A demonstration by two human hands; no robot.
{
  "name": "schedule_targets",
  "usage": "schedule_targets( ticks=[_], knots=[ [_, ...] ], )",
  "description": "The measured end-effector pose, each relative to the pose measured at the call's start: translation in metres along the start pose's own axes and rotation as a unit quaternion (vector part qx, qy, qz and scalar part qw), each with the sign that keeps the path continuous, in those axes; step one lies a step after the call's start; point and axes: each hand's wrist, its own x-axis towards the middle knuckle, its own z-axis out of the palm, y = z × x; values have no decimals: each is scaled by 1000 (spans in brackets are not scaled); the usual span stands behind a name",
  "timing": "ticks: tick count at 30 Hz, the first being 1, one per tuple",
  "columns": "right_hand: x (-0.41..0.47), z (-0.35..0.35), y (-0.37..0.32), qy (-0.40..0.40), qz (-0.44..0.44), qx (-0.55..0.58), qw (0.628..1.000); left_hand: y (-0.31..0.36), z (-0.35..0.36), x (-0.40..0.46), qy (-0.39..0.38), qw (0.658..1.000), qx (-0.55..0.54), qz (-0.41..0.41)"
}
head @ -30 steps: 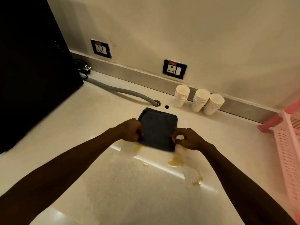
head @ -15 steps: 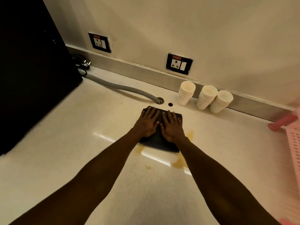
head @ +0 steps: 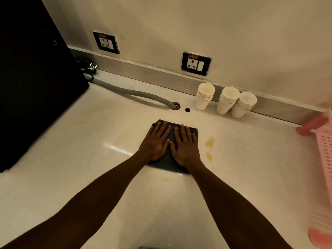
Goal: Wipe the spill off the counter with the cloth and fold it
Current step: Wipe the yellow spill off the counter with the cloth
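A dark grey folded cloth (head: 168,163) lies flat on the pale counter (head: 89,159). My left hand (head: 156,141) and my right hand (head: 185,145) rest side by side on top of it, palms down, fingers spread and pointing toward the wall. They cover most of the cloth. A yellowish spill (head: 209,142) stains the counter just right of the cloth, with a second patch (head: 209,155) below it. A faint yellow spot (head: 165,179) sits near the cloth's near edge.
Three stacks of white paper cups (head: 225,101) stand by the backsplash. A grey corrugated hose (head: 143,95) runs into a counter hole (head: 177,106); a smaller hole (head: 187,109) lies beside it. A black appliance (head: 32,78) fills the left. A pink perforated basket (head: 323,150) sits at right.
My hands went from pinching the cloth's near corners to lying flat on it. The cloth slid left, uncovering the spill patches on its right.
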Motion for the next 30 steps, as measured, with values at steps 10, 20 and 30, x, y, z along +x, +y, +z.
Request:
schedule_targets(
  ticks=[10,20,30],
  knots=[
    [-75,14,-14,17,-39,-22,999,20,25,-79,38,998,0,-39],
    [-131,4,42,42,-4,-47,998,88,37,-82,14,1000,-1,26],
    [-183,-10,81,73,166,-63,981,144,40,-43,-6,981,-60,185]
  ],
)
